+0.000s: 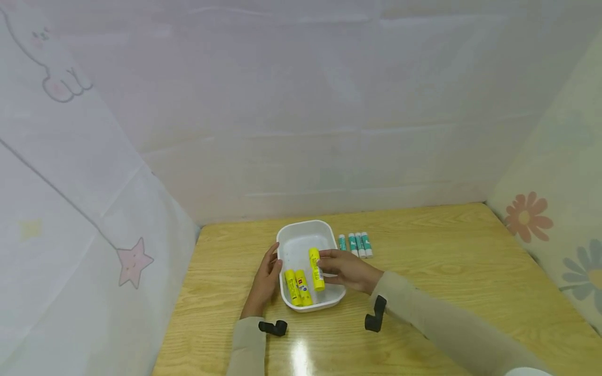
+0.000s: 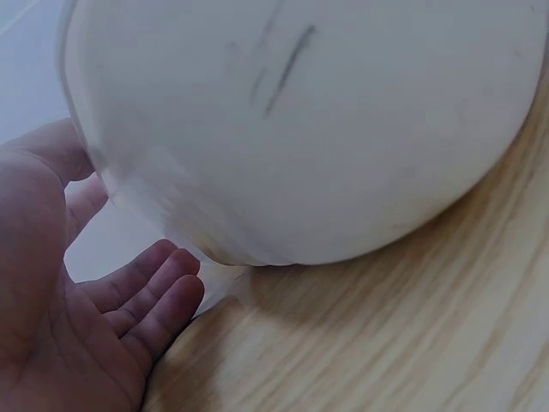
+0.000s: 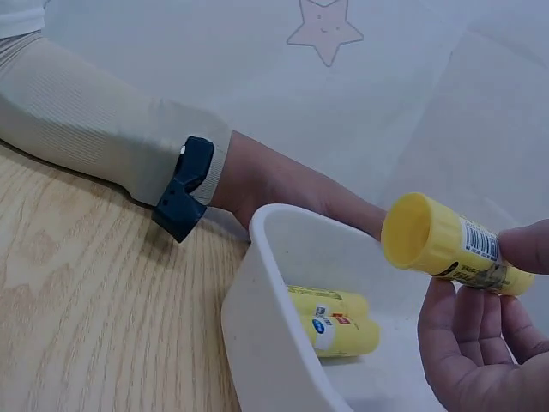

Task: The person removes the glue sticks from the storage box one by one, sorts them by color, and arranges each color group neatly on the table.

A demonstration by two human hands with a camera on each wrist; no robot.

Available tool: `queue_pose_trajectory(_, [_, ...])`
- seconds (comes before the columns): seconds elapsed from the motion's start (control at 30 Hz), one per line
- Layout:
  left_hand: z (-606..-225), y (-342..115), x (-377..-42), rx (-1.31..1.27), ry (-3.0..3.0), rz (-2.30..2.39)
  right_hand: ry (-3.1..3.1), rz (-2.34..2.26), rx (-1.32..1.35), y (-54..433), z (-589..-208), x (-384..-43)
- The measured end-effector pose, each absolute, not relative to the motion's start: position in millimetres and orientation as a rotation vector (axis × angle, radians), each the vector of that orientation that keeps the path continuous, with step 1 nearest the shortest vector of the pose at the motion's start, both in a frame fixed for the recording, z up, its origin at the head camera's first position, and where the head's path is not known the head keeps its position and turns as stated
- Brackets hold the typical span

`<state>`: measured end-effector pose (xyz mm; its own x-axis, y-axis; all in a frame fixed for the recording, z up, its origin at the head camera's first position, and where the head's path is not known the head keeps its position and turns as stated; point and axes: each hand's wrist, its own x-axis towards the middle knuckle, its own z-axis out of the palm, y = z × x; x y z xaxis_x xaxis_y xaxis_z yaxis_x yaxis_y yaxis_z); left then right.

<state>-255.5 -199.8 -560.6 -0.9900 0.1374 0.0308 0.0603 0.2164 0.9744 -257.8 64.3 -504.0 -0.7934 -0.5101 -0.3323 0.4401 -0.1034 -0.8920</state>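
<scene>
A white plastic tray [image 1: 308, 228] rests on the table with two yellow glue sticks lying side by side at its near left, one of them a glue stick [image 1: 293, 288] in the corner. Above the tray's right half, my right hand [image 1: 350, 270] pinches another yellow glue stick [image 1: 316, 269] between thumb and fingers. In the right wrist view its round end faces the camera, and the barcode label shows. My left hand [image 1: 265, 284] touches the tray's left side, thumb at the rim; in the left wrist view the other fingers [image 2: 154, 292] stay loosely extended beside the wall.
Several smaller white-and-green glue sticks [image 1: 360, 245] lie in a row just right of the tray. The wooden table [image 1: 451, 250] meets hanging printed cloth at the back and sides. A black wrist mount [image 1: 375, 314] sits on each sleeve.
</scene>
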Motion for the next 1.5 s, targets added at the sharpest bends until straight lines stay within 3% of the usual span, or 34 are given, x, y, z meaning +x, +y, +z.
queue_pose_trajectory(1.0, [-558.1,-198.7,-254.1,0.185,2.407,1.907,1.554,-2.014,-0.009,136.1,-516.9,-267.5])
queue_pose_trajectory(1.5, [-560.7,-199.6,-255.0,0.211,2.399,1.916,1.724,-1.967,0.065,139.0,-557.7,-259.0])
